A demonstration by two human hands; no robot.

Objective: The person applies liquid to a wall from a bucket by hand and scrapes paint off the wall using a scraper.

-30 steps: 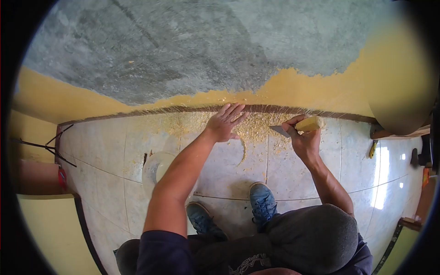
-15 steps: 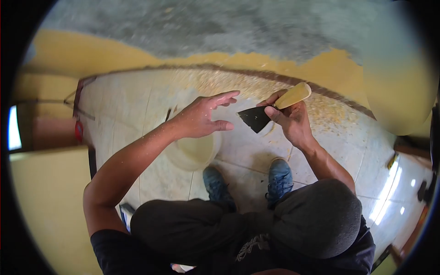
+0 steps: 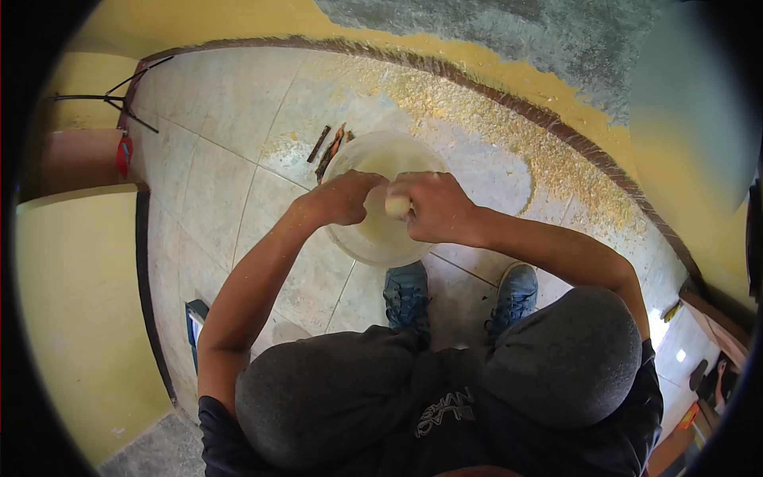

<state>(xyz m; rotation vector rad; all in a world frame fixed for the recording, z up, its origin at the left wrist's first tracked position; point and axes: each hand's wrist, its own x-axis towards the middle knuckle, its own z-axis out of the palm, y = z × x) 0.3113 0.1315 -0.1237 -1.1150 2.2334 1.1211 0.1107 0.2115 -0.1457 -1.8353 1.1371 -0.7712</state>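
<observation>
My right hand (image 3: 439, 208) is wrapped round the pale handle (image 3: 398, 208) of a putty knife, above a whitish translucent bucket (image 3: 362, 253). The handle's end points toward me, and the dark blade is hidden. Facing it, my left hand (image 3: 343, 199) is over the bucket's left side with its fingers curled in close to the right hand. What those fingers hold, if anything, I cannot make out. Cloudy pale liquid shows inside the bucket, which stands on the tiled floor in front of my shoes.
Scraped flakes (image 3: 584, 179) lie along the foot of the yellow wall (image 3: 469, 56), whose paint gives way to bare grey above. Dark sticks (image 3: 319, 144) lie left of the bucket. A black metal stand (image 3: 115, 99) and a pale yellow panel (image 3: 79, 310) are at the left.
Both hands have come together over the bucket. The putty knife has turned from lying across my raised right hand to blade hidden below. My left hand's spread fingers have curled in. The view has shifted.
</observation>
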